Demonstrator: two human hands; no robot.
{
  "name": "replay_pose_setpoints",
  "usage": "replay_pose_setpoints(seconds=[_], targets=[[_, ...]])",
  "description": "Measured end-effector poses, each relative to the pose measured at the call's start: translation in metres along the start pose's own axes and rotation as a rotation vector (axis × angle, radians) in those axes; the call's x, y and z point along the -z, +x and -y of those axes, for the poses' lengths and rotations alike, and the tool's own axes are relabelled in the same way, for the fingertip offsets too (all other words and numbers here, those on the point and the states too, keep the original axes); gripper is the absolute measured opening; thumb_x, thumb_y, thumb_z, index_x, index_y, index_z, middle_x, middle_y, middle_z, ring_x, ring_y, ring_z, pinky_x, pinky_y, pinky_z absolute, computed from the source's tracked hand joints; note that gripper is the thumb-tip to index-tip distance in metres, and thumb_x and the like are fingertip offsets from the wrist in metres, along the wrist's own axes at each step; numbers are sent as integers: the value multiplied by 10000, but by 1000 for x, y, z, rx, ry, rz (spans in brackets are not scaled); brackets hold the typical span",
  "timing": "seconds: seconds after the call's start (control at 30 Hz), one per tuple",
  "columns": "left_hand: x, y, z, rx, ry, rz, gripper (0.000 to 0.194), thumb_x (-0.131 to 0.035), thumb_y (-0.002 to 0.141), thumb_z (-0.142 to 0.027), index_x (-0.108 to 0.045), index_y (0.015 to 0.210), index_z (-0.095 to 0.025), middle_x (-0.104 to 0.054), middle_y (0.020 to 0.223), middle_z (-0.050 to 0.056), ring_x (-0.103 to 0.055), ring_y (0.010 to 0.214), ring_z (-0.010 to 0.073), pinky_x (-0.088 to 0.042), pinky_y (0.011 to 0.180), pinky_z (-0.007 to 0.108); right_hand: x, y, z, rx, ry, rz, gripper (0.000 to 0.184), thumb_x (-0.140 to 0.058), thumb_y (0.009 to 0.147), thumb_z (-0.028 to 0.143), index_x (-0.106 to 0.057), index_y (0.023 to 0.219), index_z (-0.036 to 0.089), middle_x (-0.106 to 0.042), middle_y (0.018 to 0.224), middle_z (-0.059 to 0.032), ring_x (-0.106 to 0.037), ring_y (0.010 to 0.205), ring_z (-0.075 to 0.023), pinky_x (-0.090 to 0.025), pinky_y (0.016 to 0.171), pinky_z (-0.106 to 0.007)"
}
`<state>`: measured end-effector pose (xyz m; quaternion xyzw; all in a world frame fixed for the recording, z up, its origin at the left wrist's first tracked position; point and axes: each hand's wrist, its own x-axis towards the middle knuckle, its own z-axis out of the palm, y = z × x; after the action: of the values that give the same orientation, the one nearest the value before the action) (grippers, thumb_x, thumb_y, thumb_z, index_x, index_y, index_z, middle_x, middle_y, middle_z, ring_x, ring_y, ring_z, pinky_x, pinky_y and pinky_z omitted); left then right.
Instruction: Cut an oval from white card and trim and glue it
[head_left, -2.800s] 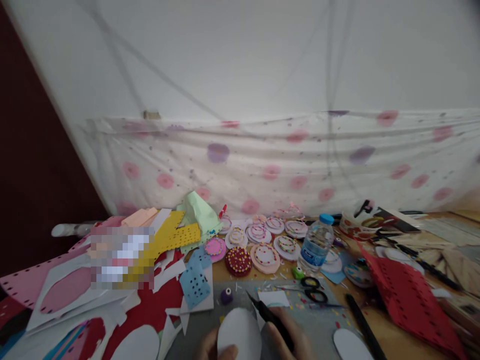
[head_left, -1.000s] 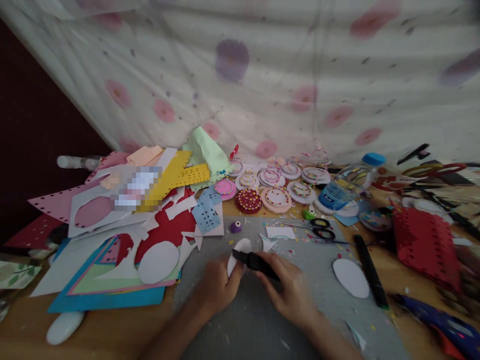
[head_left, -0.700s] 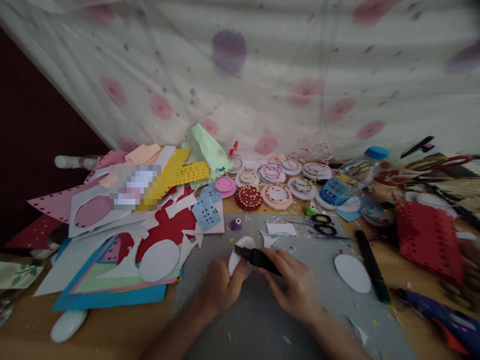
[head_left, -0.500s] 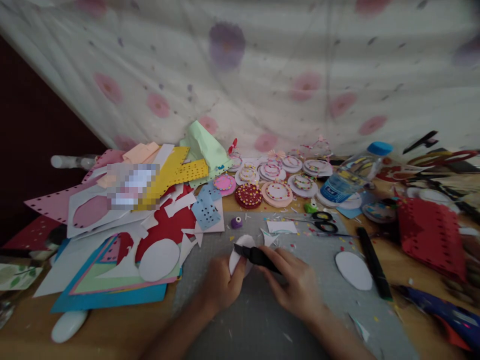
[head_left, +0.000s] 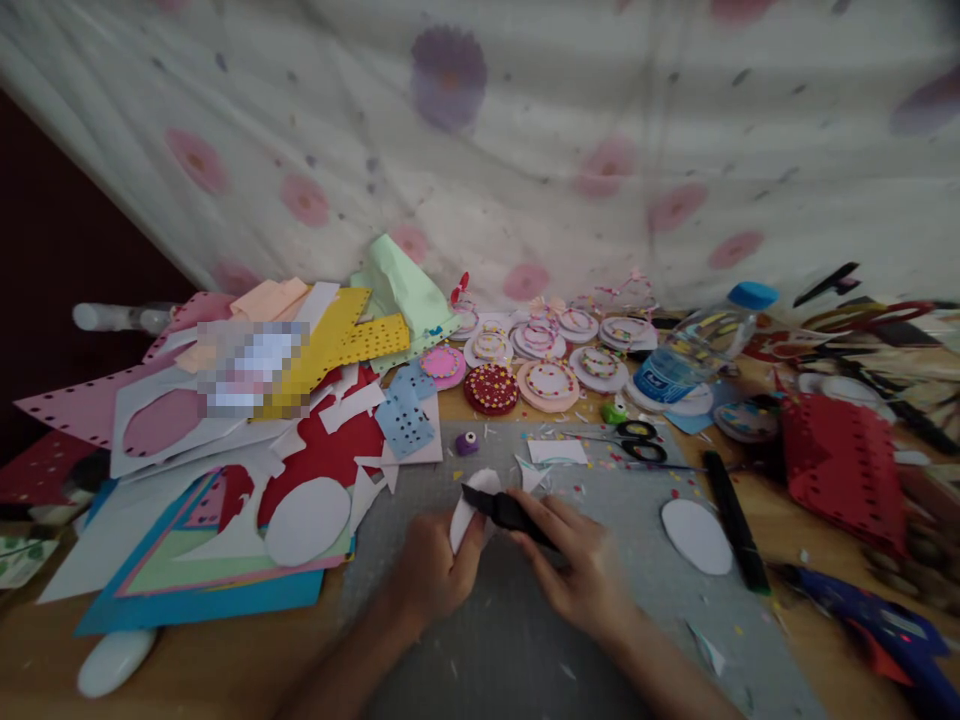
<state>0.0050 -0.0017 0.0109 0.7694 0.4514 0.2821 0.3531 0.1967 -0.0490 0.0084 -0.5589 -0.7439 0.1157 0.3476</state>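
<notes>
My left hand point(head_left: 433, 570) is closed on a white oval paper cutout point(head_left: 466, 508), held upright over the grey cutting mat point(head_left: 525, 640). My right hand point(head_left: 581, 570) grips a black cutter point(head_left: 506, 511) whose tip meets the top of the cutout. Both hands sit near the middle of the mat. A second white oval point(head_left: 696, 535) lies flat on the mat to the right.
A heap of coloured paper sheets and scraps point(head_left: 247, 440) lies on the left. Decorated round discs point(head_left: 551, 380), a water bottle point(head_left: 697, 345), scissors point(head_left: 637, 440), a black stick point(head_left: 735, 520), red punched paper point(head_left: 844, 465) and a blue glue gun point(head_left: 877, 630) lie behind and to the right.
The camera tilted down from the cloth backdrop toward the table. My hands have stayed together on the mat, with the cutter at the paper oval, shifting only slightly.
</notes>
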Motion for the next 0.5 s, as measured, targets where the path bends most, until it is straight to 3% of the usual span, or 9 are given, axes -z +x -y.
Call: replay_pose_setpoints(seconds=[0.33, 0.5], targets=[[-5, 0, 4, 15, -51, 17, 395, -395, 962, -370, -523, 643, -176, -540, 559, 2, -521, 519, 125, -311, 512, 234, -1, 1, 0, -7, -49, 10, 380, -486, 959, 330, -554, 1311, 206, -675, 866, -72, -661, 761, -191, -511, 629, -277], [-3, -5, -5, -4, -64, 39, 438, -404, 941, -409, -401, 556, -200, -380, 501, -19, -412, 479, 119, -281, 482, 241, -1, 6, -17, -235, -62, -170, 363, -509, 942, 357, -600, 1278, 251, -721, 944, -68, -704, 822, -215, -548, 643, -282]])
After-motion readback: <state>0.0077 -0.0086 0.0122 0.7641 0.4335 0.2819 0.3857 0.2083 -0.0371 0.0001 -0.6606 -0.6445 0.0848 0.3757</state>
